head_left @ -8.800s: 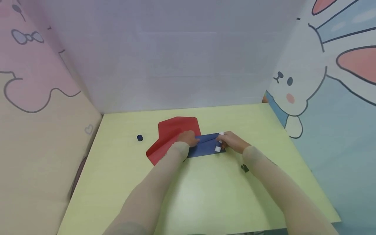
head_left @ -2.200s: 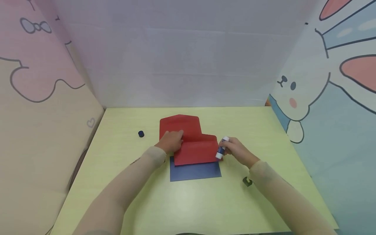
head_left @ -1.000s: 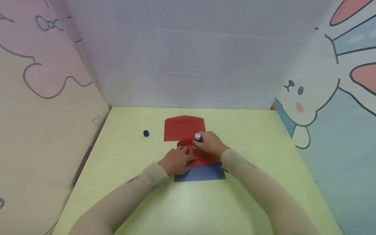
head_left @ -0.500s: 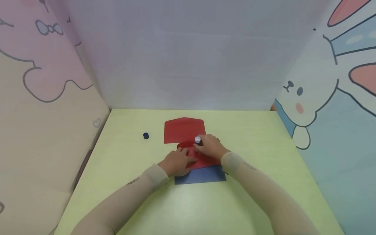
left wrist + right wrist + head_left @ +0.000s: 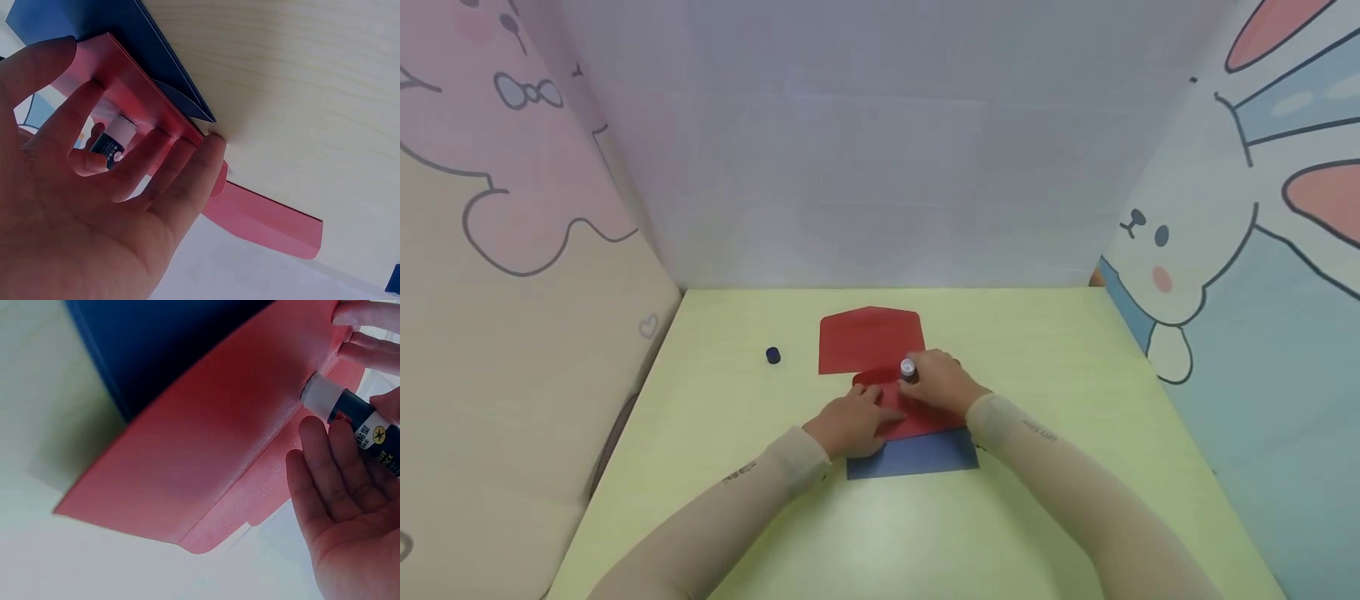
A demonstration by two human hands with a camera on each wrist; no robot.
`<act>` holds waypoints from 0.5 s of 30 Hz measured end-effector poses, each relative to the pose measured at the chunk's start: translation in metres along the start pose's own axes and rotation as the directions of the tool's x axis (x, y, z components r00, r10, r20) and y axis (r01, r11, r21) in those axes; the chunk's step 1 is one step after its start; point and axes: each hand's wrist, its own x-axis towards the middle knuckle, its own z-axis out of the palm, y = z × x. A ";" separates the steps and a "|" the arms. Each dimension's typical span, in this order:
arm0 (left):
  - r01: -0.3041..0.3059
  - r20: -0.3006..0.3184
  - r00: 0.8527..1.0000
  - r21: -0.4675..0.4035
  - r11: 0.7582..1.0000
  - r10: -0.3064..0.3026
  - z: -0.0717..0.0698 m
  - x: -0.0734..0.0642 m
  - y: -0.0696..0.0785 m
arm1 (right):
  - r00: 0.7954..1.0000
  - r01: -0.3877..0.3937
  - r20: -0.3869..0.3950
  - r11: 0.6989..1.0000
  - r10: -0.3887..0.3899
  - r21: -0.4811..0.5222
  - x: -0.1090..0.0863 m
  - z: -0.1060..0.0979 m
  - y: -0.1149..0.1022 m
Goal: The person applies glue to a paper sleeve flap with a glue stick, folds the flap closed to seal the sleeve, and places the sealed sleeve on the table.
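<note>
A red envelope (image 5: 917, 423) lies on the table with its flap lifted, partly over a blue envelope (image 5: 917, 457) nearer the front edge. My left hand (image 5: 848, 422) rests on its left part, fingers spread and fairly straight, fingertips pressing the red paper. My right hand (image 5: 946, 383) grips a glue stick (image 5: 369, 428) with a white end and dark label, held nearly upright. The stick's white tip meets the red paper at the fold below the flap. Whitish glue marks (image 5: 275, 434) run along that fold in the right wrist view.
Another red envelope (image 5: 871, 340) lies just behind, its pointed side toward the back wall. A small dark blue cap (image 5: 772, 355) stands on the table (image 5: 737, 442) at the left. Cartoon-printed walls (image 5: 1165, 267) enclose the sides.
Earlier the right hand held the glue stick over the blue envelope; then a red one was laid over it. Over the last second the stick slid slightly right along the fold; the left hand stayed put.
</note>
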 end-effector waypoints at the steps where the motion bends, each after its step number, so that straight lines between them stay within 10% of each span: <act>1: 0.000 -0.002 1.000 0.001 1.000 0.000 0.000 0.000 0.000 | 1.000 -0.003 -0.001 1.000 0.003 0.001 0.000 0.000 0.000; 15: 0.005 0.002 1.000 -0.007 1.000 -0.005 0.002 -0.001 -0.001 | 0.999 0.032 -0.009 0.999 -0.032 0.020 0.000 -0.004 0.022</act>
